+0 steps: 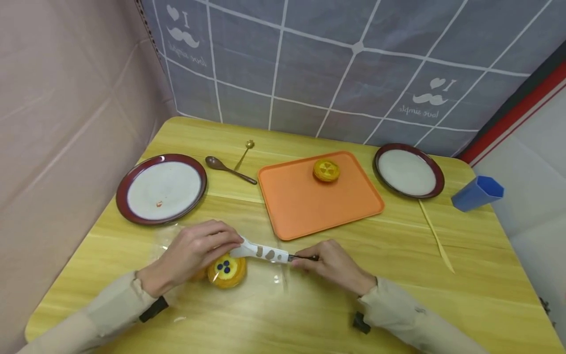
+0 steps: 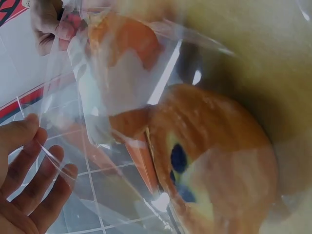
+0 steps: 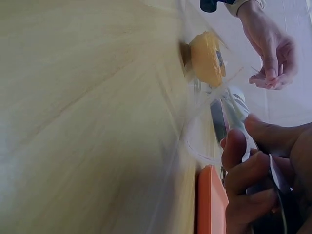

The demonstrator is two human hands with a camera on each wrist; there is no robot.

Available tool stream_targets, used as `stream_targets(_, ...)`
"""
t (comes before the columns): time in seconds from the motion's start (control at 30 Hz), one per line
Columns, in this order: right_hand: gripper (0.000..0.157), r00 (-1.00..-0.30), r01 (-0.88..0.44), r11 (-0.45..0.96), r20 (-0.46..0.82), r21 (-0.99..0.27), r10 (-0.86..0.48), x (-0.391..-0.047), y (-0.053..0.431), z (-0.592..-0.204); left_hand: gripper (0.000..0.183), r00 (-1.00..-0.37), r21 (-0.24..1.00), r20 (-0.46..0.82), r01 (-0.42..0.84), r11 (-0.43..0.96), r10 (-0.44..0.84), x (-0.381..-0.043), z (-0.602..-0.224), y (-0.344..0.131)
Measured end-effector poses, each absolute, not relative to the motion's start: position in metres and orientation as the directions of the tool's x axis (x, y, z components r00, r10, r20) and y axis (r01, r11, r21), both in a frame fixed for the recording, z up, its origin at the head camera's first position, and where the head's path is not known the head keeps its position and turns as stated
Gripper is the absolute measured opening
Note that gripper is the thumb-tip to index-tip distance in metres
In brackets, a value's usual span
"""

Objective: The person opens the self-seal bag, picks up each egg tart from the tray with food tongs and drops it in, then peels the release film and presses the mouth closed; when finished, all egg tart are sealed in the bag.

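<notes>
My left hand (image 1: pixel 199 250) pinches the edge of a clear plastic bag (image 1: pixel 265 285) between thumb and forefinger, as the left wrist view shows. Inside the bag sits an egg tart (image 1: pixel 227 271) topped with dark blue berries; another golden pastry (image 1: pixel 200 275) is partly hidden under the left hand. From the right, my right hand (image 1: pixel 332 264) grips the dark handle of a utensil with a long white, brown-spotted part (image 1: pixel 270 253). Its white end reaches to the left fingertips, just above the tart. The utensil's exact kind cannot be made out through the film and fingers.
An orange tray (image 1: pixel 318 206) behind the hands carries another tart (image 1: pixel 326 170). Dark-rimmed plates stand left (image 1: pixel 163 189) and right (image 1: pixel 408 172). A brown spoon (image 1: pixel 230 170), a small gold spoon (image 1: pixel 244 155), a yellow plastic knife (image 1: pixel 437 236) and a blue cup (image 1: pixel 476 193) also lie about.
</notes>
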State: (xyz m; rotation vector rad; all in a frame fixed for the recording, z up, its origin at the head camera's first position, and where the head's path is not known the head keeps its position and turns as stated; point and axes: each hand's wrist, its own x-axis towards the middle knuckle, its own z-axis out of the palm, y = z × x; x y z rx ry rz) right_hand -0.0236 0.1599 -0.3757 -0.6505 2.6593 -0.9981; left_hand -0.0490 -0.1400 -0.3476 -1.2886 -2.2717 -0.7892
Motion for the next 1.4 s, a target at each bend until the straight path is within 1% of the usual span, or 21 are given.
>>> stream_targets(0.17,0.027,-0.867,-0.368,0.676,-0.028,-0.638,-0.498,-0.025,0.154,-0.378,0.024,-0.473,0.273,0.603,0.879,0.391,0.642,-0.049,-0.348,-0.138)
stream_targets(0.4,0.03,-0.858,-0.379,0.678,-0.036,-0.629,-0.513,-0.027,0.15,-0.377,0.023,-0.457,0.259,0.611,0.887,0.382,0.646,-0.049,-0.346,-0.137)
stream_targets(0.57,0.032,-0.856,-0.384,0.695,-0.047,-0.607,-0.514,-0.028,0.149,-0.377,0.023,-0.46,0.259,0.61,0.885,0.387,0.645,-0.049,-0.347,-0.137)
stream_targets(0.73,0.039,-0.854,-0.406,0.728,-0.054,-0.553,-0.518,-0.028,0.151,-0.377,0.024,-0.472,0.257,0.605,0.878,0.403,0.642,-0.048,-0.349,-0.14)
stream_targets(0.97,0.044,-0.841,-0.462,0.712,0.006,-0.529,-0.541,-0.027,0.158,-0.38,0.026,-0.471,0.238,0.606,0.876,0.419,0.641,-0.048,-0.352,-0.143)
stream_targets(1.17,0.042,-0.845,-0.475,0.696,0.058,-0.539,-0.532,-0.022,0.172,-0.381,0.025,-0.456,0.229,0.62,0.883,0.409,0.638,-0.049,-0.352,-0.144)
stream_targets(1.4,0.032,-0.86,-0.415,0.668,0.026,-0.618,-0.51,-0.012,0.203,-0.376,0.024,-0.451,0.226,0.626,0.886,0.405,0.637,-0.05,-0.35,-0.143)
